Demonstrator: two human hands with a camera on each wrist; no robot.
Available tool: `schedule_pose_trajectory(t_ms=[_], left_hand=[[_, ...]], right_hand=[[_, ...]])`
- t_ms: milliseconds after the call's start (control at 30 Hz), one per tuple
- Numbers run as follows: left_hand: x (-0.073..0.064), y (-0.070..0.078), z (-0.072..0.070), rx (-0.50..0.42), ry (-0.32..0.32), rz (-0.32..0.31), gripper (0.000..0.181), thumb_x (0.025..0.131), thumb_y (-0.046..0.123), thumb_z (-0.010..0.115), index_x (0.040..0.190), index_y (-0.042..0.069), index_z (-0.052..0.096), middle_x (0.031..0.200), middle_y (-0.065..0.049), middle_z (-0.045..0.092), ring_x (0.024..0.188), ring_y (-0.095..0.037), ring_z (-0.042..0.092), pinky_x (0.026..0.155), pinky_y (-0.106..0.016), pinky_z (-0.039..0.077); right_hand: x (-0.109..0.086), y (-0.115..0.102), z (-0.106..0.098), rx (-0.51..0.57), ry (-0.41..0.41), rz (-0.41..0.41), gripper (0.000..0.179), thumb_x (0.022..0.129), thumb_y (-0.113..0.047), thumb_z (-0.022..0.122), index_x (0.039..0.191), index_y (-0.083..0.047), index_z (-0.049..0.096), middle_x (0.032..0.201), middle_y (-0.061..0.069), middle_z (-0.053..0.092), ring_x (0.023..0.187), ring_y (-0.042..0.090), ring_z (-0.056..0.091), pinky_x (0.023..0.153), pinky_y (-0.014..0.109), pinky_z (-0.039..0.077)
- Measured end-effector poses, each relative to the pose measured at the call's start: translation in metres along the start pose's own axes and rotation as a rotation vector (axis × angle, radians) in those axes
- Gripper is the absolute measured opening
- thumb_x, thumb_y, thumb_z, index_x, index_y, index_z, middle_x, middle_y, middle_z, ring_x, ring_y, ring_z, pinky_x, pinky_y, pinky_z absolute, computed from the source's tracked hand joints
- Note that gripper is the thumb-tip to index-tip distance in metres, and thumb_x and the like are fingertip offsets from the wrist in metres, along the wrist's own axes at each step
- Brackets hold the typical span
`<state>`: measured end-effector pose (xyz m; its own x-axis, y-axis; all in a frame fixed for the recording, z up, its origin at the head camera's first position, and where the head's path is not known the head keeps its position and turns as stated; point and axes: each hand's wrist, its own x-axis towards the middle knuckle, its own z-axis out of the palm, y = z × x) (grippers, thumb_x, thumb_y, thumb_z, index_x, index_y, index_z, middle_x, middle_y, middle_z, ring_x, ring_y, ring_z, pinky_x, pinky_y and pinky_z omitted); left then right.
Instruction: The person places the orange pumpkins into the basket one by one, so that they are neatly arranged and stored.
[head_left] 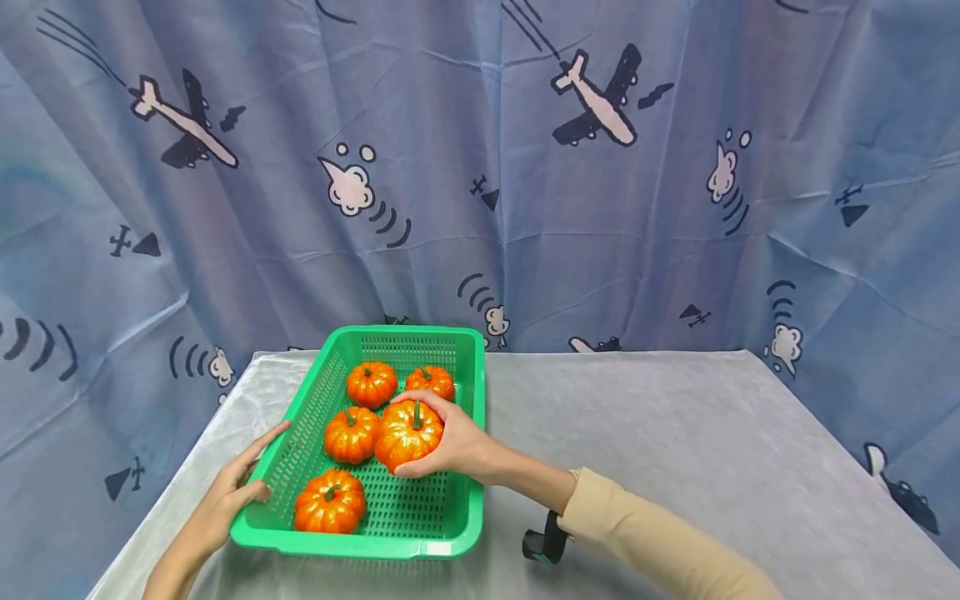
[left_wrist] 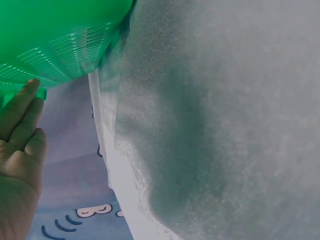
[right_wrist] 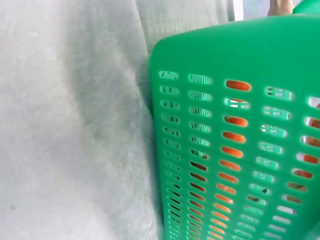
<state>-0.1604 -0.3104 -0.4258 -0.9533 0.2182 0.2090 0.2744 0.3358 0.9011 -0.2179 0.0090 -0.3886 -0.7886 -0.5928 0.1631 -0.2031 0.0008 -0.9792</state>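
Observation:
My right hand holds a small orange pumpkin over the green plastic basket, thumb on its near side and fingers curled round the far side. The pumpkin's green stem points up. On the basket's left side rests my left hand, its fingers fairly straight along the wall and its thumb at the rim. The left wrist view shows the fingers of that hand against the slotted green wall. In the right wrist view the basket's wall hides the right hand's grip; orange shows through the slots.
More orange pumpkins sit in the basket: one near the front left, one at the middle left, and two at the back. A pale cloth covers the table. Behind it hangs a blue curtain printed with airplanes.

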Motion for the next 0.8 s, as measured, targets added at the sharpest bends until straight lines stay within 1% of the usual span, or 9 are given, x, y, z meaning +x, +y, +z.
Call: schedule_pose_trajectory(t_ms=[167,367,500,633,800], left_hand=[[0.0003,0.0019,0.0000,-0.002,-0.006,0.002,0.078,0.077,-0.009,0.043,0.151,0.009,0.028,0.108,-0.036,0.051,0.059,-0.018,0.061,0.045,-0.038,0.051],[0.0003,0.0023,-0.0003,-0.021,-0.023,0.008,0.078,0.078,-0.011,0.042,0.151,0.008,0.026,0.104,-0.036,0.053,0.054,-0.017,0.060,0.044,-0.038,0.051],[0.0000,0.0023,-0.0004,-0.030,-0.023,0.002,0.079,0.077,-0.010,0.043,0.151,0.009,0.026,0.107,-0.037,0.052,0.060,-0.019,0.062,0.046,-0.039,0.052],[0.0000,0.0018,0.0000,-0.010,-0.004,0.008,0.079,0.076,-0.009,0.044,0.151,0.009,0.028,0.113,-0.037,0.049,0.068,-0.018,0.063,0.048,-0.038,0.052],[-0.0005,0.0012,0.0001,0.002,0.006,0.015,0.079,0.076,-0.010,0.044,0.151,0.010,0.030,0.112,-0.035,0.050,0.067,-0.017,0.062,0.047,-0.037,0.052]], right_hand=[[0.0041,0.0006,0.0039,0.018,-0.034,0.001,0.066,0.067,0.001,0.081,0.124,-0.020,0.054,0.116,0.002,0.058,0.100,0.017,0.058,0.081,0.033,0.055],[0.0071,0.0033,0.0060,-0.019,-0.049,0.017,0.066,0.064,0.001,0.082,0.122,-0.018,0.056,0.115,0.000,0.057,0.097,0.015,0.058,0.079,0.031,0.055],[0.0080,0.0035,0.0072,-0.051,-0.046,0.022,0.067,0.061,0.001,0.084,0.121,-0.015,0.056,0.114,0.000,0.056,0.096,0.015,0.058,0.078,0.029,0.054],[0.0082,0.0022,0.0077,-0.088,-0.045,0.024,0.068,0.060,0.000,0.085,0.121,-0.014,0.057,0.114,0.000,0.056,0.095,0.014,0.057,0.078,0.028,0.054],[0.0086,0.0022,0.0089,-0.150,-0.044,0.034,0.068,0.059,-0.003,0.087,0.119,-0.016,0.058,0.111,-0.003,0.056,0.093,0.012,0.058,0.077,0.026,0.054]])
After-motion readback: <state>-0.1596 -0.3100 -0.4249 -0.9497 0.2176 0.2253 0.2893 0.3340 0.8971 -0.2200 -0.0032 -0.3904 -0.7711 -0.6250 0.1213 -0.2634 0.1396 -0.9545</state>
